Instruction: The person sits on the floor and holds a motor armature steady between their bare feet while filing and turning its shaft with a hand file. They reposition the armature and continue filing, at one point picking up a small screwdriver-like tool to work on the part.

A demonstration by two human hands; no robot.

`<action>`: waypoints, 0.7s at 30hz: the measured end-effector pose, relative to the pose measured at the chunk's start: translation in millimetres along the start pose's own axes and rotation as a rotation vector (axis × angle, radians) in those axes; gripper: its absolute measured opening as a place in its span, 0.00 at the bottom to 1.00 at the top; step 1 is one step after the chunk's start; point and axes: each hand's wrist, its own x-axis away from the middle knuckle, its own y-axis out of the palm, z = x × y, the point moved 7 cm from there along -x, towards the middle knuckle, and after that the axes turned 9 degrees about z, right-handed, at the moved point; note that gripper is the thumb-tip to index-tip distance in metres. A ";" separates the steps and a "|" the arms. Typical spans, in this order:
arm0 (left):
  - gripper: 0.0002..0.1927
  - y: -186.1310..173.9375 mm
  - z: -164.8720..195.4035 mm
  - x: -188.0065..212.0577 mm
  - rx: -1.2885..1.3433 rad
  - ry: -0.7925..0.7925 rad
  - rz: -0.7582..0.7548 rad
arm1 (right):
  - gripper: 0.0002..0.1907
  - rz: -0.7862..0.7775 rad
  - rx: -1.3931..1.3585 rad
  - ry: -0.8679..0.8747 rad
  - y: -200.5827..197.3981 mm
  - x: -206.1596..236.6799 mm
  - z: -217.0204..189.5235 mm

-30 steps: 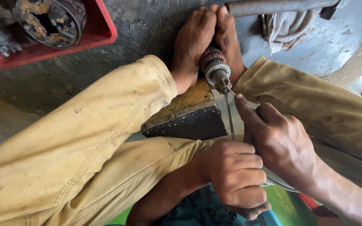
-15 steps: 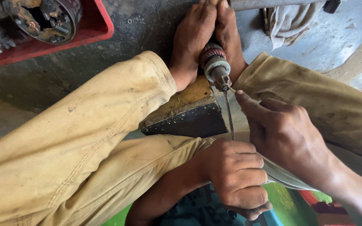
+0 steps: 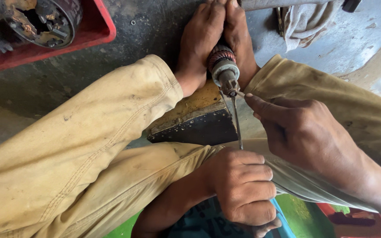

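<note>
A motor armature [image 3: 221, 66] with copper windings is clamped between two bare feet [image 3: 203, 39], its shaft end pointing towards me. My left hand [image 3: 243, 189] is a closed fist around the lower end of a thin metal rod [image 3: 237, 125], whose tip reaches the shaft end. My right hand [image 3: 305, 132] comes in from the right. Its thumb and forefinger pinch a small metal piece [image 3: 240, 93] right at the shaft tip. Under the armature lies a worn wooden block [image 3: 195, 119] with a dark front face.
A red plastic tray [image 3: 100, 33] at the top left holds a rusty round motor housing [image 3: 45, 20]. A dirty cloth [image 3: 305, 22] lies on the concrete floor at the top right. Legs in tan trousers [image 3: 89, 145] frame the work on both sides.
Both hands stay at the armature. My right fingertips have crept slightly up towards the shaft tip, and the view has shifted a little.
</note>
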 end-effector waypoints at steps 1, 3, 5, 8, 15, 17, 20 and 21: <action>0.18 -0.3 0.2 -0.3 -0.002 0.002 0.004 | 0.20 -0.015 0.006 0.015 0.7 -0.9 2.6; 0.18 -0.1 1.4 -0.2 -0.007 0.022 0.001 | 0.20 -0.014 -0.007 -0.022 -0.4 -2.5 3.3; 0.18 0.8 1.1 0.6 -0.009 0.019 -0.013 | 0.20 -0.012 -0.029 -0.042 -0.4 -2.7 3.9; 0.17 2.8 -0.1 2.8 -0.017 0.006 -0.045 | 0.20 -0.006 -0.062 -0.054 -1.5 -3.5 6.0; 0.17 5.6 0.0 6.3 -0.037 0.031 -0.082 | 0.20 -0.033 -0.100 -0.054 -1.5 -6.4 11.6; 0.17 5.4 -0.2 5.1 -0.022 0.025 -0.085 | 0.20 -0.042 -0.120 -0.074 -2.0 -6.6 13.6; 0.16 3.7 -0.6 -0.5 -0.009 0.011 -0.089 | 0.21 -0.061 -0.158 -0.089 -1.7 -6.2 18.4; 0.16 2.5 -0.3 -3.3 -0.009 0.025 -0.087 | 0.21 -0.061 -0.169 -0.097 -2.0 -6.4 19.9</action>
